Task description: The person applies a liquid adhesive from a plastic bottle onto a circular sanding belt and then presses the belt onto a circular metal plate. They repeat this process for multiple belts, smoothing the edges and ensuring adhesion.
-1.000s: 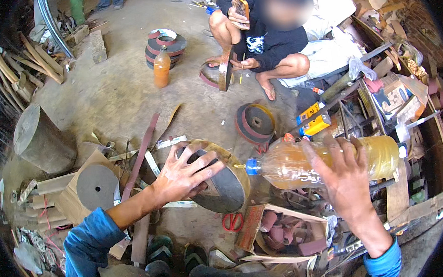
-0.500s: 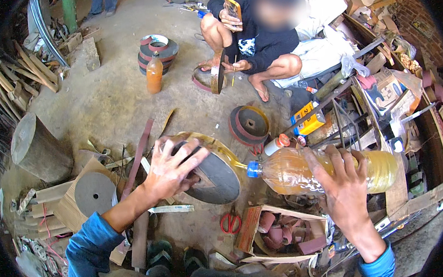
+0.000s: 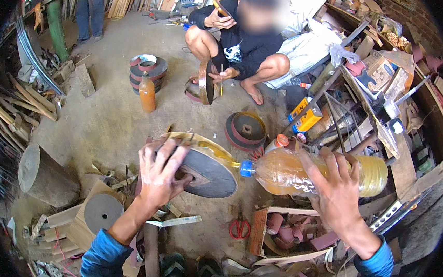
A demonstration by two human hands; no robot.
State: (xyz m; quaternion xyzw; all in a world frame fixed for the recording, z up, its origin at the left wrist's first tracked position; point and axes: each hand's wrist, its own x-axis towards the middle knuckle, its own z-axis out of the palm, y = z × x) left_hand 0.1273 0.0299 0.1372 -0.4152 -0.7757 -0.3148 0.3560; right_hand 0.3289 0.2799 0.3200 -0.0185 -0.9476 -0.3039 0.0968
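Observation:
My left hand (image 3: pixel 164 169) grips a dark grey wheel (image 3: pixel 211 174) near its centre hole and holds it tilted on edge. Wet amber liquid (image 3: pixel 209 147) coats the wheel's rim. My right hand (image 3: pixel 334 181) is wrapped round a clear plastic bottle (image 3: pixel 281 175) of cloudy amber liquid, which lies almost level in the air. The bottle's blue cap (image 3: pixel 246 168) points left at the rim, very close to it, with a short amber trickle between them.
Across from me a squatting person (image 3: pixel 250 42) holds a phone and a ring-shaped wheel (image 3: pixel 206 82). Another amber bottle (image 3: pixel 147 95) stands by stacked wheels (image 3: pixel 149 74). Red-handled scissors (image 3: pixel 239 229), a box of abrasive rolls (image 3: pixel 260 232) and a wheel (image 3: pixel 247 131) lie on the floor.
The bottle's cap has come closer to the wheel's rim, and the amber stream between them looks shorter. The wheel has turned a little in my left hand. The whole view has shifted slightly.

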